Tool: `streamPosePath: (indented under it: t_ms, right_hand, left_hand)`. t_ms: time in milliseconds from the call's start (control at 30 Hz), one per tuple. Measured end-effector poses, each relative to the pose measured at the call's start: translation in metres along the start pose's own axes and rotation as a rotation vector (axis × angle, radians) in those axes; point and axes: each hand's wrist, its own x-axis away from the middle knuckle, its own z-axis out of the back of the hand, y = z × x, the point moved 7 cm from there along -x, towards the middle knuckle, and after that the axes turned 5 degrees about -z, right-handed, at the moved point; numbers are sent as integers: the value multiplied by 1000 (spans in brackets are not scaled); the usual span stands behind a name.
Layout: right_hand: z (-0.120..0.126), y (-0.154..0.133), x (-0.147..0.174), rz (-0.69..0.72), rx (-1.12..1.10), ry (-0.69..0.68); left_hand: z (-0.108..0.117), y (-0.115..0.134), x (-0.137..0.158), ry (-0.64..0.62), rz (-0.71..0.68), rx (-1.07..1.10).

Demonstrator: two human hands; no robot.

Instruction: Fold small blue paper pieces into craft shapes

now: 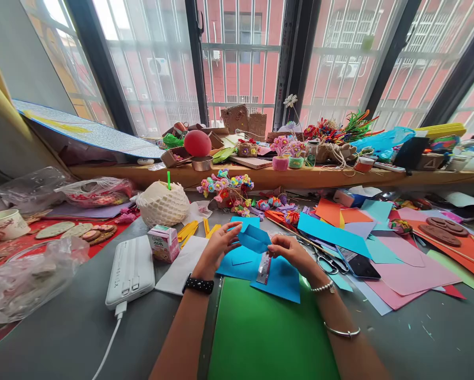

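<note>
Folded blue paper (254,241) lies between both hands, its long axis slanting roughly ten-to-four o'clock, left hand (216,249) gripping the ten-o'clock end, right hand (296,255) pinching the four-o'clock end.

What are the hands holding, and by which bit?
Folded blue paper: the left hand at its left edge, the right hand pinching its right end.

Power bank (131,270) beside carton (163,244)
</note>
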Motion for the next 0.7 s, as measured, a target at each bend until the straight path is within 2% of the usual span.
streamPosePath:
  t_ms: [100, 367, 700]
  right_hand:
    - [0, 0, 1, -7, 22, -30]
    - [10, -2, 2, -22, -19, 174]
    - [14, 4, -2, -5, -23, 227]
  left_hand:
    - [5, 0, -1, -24, 12, -67]
    - [1, 1, -1, -9, -49, -228]
    - [-2, 0, -7, -102, -150, -398]
